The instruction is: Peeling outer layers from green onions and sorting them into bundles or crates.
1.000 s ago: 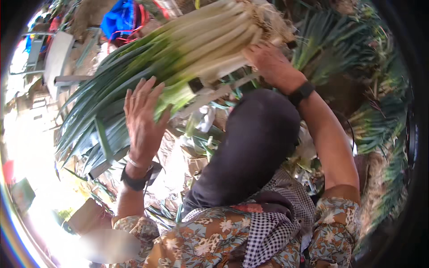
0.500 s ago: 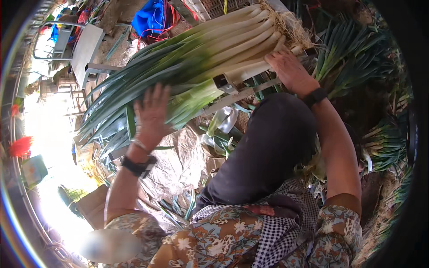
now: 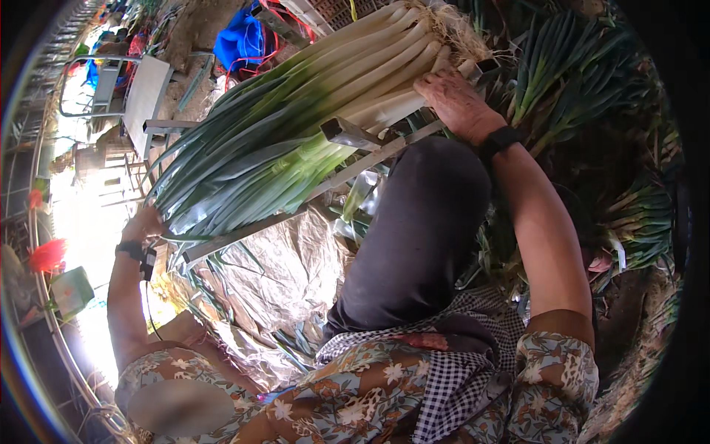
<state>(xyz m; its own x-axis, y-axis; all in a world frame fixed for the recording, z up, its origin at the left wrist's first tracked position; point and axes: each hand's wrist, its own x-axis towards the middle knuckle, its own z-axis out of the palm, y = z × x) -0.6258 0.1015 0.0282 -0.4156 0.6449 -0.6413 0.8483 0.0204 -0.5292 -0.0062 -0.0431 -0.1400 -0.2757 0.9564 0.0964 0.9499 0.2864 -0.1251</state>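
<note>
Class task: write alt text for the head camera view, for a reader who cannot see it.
A person's right hand presses the white root end of a large bundle of leeks lying on a metal frame, while the left hand reaches its green leaf tips. More leeks lie beyond.

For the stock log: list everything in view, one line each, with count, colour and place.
Leek bundle: one, white stems and green leaves, lying across the metal frame.
Metal frame: one, grey, under the bundle.
More leeks: several bunches, green, on the right.
Plastic sheet: one, clear, below the frame.
Blue bag: one, top centre.
Left hand: at the bundle's leaf end.
Right hand: on the white stems, near the roots.
</note>
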